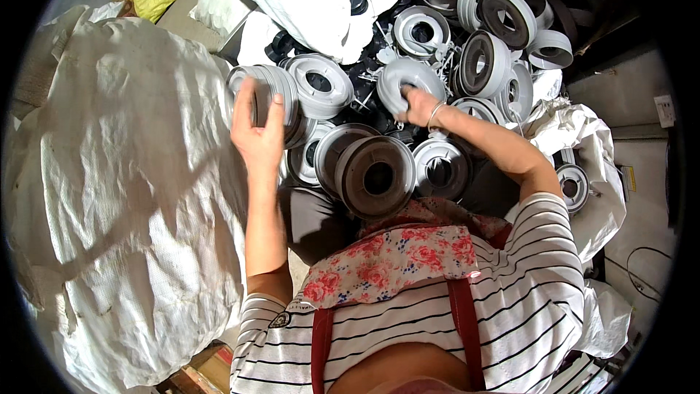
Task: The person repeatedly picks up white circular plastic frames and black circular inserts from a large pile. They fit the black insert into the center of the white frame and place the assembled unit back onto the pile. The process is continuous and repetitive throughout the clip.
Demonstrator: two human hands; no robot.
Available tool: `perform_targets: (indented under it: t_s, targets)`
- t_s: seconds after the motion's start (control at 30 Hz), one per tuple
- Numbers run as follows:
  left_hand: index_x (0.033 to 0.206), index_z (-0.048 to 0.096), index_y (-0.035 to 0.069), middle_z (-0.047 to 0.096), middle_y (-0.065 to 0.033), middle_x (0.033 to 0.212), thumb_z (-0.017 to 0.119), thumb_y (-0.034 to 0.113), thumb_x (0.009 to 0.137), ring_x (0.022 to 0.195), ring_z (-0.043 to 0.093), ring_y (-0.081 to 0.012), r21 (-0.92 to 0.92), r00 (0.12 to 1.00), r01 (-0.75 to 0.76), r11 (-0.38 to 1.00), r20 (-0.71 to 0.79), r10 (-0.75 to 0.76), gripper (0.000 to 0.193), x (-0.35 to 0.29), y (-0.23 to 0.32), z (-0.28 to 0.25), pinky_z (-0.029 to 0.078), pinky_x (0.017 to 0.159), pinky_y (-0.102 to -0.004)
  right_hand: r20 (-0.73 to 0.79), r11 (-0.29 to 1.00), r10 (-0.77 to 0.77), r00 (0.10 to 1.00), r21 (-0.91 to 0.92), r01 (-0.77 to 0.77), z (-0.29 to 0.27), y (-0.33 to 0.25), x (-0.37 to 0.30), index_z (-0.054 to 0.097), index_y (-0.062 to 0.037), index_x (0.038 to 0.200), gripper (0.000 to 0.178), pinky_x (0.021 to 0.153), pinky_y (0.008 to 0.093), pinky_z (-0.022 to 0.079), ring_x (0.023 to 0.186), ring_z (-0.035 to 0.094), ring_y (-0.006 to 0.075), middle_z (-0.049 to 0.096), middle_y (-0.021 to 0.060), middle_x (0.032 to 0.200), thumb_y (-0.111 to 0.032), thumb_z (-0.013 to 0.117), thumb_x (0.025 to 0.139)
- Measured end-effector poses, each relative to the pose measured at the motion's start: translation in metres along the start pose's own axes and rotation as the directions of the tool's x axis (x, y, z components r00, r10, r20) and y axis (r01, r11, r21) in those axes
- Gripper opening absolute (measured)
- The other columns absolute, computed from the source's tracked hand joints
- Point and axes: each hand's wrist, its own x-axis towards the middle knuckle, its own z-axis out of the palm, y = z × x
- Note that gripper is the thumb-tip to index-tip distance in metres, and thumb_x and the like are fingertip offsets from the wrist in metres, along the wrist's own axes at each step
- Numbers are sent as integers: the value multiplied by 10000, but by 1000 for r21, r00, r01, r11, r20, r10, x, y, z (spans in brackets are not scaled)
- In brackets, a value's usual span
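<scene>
One grey ring (410,71), gripped by the right hand (421,108), lies rightward of the left hand's (259,135) parted fingers at stacked rings (287,89), hold unclear.

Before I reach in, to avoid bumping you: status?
Left hand on grey ring stack. Right hand gripping pale ring. White sack close on left; another grey ring between hands.

No readable text. Striped shirt (525,270), left sleeve: round dark badge (279,319), tiny lettering beside it, too small to make out. Far right, on the grey wall (609,91): white rectangular plate (664,111), faint markings, illegible. Right side, nearer, just beyond the white sack (601,208): small yellow label (628,178), print illegible.
</scene>
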Motion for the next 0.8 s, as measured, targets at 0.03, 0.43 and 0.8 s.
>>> perform_targets:
  t_s: [0.03,0.43,0.8]
  targets:
    - [1269,471,-45,536,-182,1244,708,152,802,1175,506,-250,-297,993,113,948,70,-97,560,-3,6,12,408,974,-340,-219,983,-38,975,168,76,-5,0,4,477,34,1210,673,880,372,457,974,597,353,603,264,1042,-340,732,712]
    - [988,576,-4,614,-96,864,574,213,862,752,603,-196,-597,729,682,423,504,-464,251,3,-22,85,505,670,-323,-444,897,81,892,422,129,-96,-34,128,674,-8,898,321,728,309,501,795,651,218,678,141,815,-311,638,799]
    - [1042,564,10,614,-66,925,680,189,813,828,588,-157,-590,754,654,473,465,-463,314,1,-30,97,473,751,-291,-68,139,633,771,990,-27,-75,-11,252,555,87,669,96,437,335,512,494,599,255,604,176,662,46,629,715]
